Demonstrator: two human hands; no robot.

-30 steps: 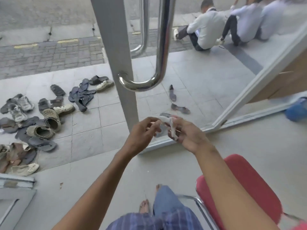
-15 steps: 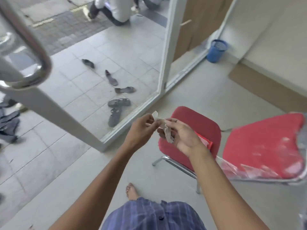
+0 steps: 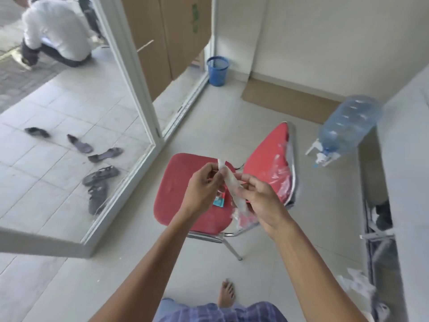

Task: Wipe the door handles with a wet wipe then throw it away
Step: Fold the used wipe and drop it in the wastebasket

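holding the wet wipe (image 3: pixel 232 182) between both hands is where i am at this moment: my left hand (image 3: pixel 204 184) pinches its upper end with curled fingertips, my right hand (image 3: pixel 262 201) grips the lower part, and the strip hangs twisted between them, above the red chair (image 3: pixel 185 205).

no door handle shows in the head view, only the white door frame (image 3: pixel 139 94) and glass to my left, so i cannot tell from here whether both handles have been wiped. the wipe looks rumpled and greyish, which i read as used. my judgement is that the wiping is likely done and the throwing away is what remains. the blue bin (image 3: pixel 217 70) stands well apart from me, in the far corner by the door track, so the wipe has to be carried over there and dropped in.

counting what i can see: one wet wipe, two hands on it, one blue bin, one red chair with loose plastic wrap on its backrest, one small teal packet (image 3: pixel 219 202) lying on the seat, partly hidden behind my hands. one big water bottle (image 3: pixel 350 123) rests on its dispenser stand to the right. outside on the tiles i count five sandals (image 3: pixel 99 175), loosely scattered, and one person in a white shirt (image 3: pixel 55 33) crouching far off. one bare foot (image 3: pixel 227 293) of mine shows at the bottom edge.
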